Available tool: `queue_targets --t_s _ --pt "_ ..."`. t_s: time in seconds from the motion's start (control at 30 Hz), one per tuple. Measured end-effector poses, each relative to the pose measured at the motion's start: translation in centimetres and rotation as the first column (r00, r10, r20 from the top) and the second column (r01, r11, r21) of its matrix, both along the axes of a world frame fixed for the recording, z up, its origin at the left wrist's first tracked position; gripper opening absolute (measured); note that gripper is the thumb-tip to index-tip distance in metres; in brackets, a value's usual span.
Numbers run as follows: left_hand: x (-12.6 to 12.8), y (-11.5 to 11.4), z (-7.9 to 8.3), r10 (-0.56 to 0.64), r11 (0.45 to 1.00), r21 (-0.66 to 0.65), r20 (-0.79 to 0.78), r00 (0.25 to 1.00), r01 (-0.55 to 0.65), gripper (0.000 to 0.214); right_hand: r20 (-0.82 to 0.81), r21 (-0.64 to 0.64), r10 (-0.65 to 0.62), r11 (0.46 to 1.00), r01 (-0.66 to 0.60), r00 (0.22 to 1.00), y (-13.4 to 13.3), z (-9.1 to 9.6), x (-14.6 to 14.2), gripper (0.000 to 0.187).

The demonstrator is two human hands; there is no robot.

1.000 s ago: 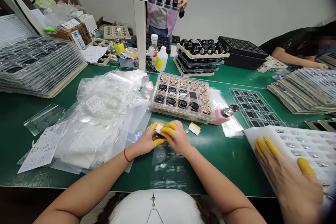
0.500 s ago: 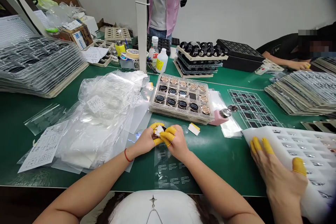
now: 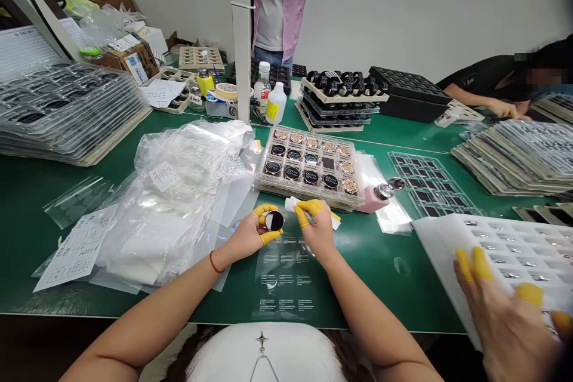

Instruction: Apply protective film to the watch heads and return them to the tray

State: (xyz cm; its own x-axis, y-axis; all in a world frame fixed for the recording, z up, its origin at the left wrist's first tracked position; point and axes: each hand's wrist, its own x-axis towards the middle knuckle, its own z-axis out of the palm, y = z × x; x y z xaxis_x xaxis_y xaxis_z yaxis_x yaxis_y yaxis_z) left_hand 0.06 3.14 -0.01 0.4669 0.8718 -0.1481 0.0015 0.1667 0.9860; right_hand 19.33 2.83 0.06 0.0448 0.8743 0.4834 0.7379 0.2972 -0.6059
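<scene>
The left hand (image 3: 245,237) was grasping a round black disc (image 3: 274,221) between its yellow-capped thumb and fingers. The right hand (image 3: 319,231) pinched a white wipe (image 3: 293,205) just right of the disc, without touching it. A clear printed sheet (image 3: 284,277) lay under and just in front of both hands. Just beyond them sat a tray of round black and gold discs (image 3: 308,167), with a pink bottle (image 3: 369,200) past the right hand. Farther right, another person's hand (image 3: 504,325) lay on a white foam sheet (image 3: 505,245).
</scene>
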Motion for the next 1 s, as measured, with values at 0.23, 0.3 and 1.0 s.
queue_targets --t_s 0.23,0.3,1.0 --pt "-0.6 0.3 0.4 0.021 0.994 0.110 -0.013 1.000 -0.020 0.041 -0.170 -0.379 0.095 0.912 -0.154 0.981 0.9 0.7 2.9 0.032" --pt "-0.8 0.5 0.4 0.030 0.992 0.121 -0.012 0.999 -0.028 0.042 -0.264 -0.505 0.157 0.818 -0.275 0.952 0.6 1.4 3.6 0.033" --pt "-2.0 2.8 0.7 0.102 0.925 -0.376 0.126 0.987 -0.048 0.044 -0.311 -0.414 0.164 0.863 -0.289 0.936 0.0 1.0 3.0 0.015"
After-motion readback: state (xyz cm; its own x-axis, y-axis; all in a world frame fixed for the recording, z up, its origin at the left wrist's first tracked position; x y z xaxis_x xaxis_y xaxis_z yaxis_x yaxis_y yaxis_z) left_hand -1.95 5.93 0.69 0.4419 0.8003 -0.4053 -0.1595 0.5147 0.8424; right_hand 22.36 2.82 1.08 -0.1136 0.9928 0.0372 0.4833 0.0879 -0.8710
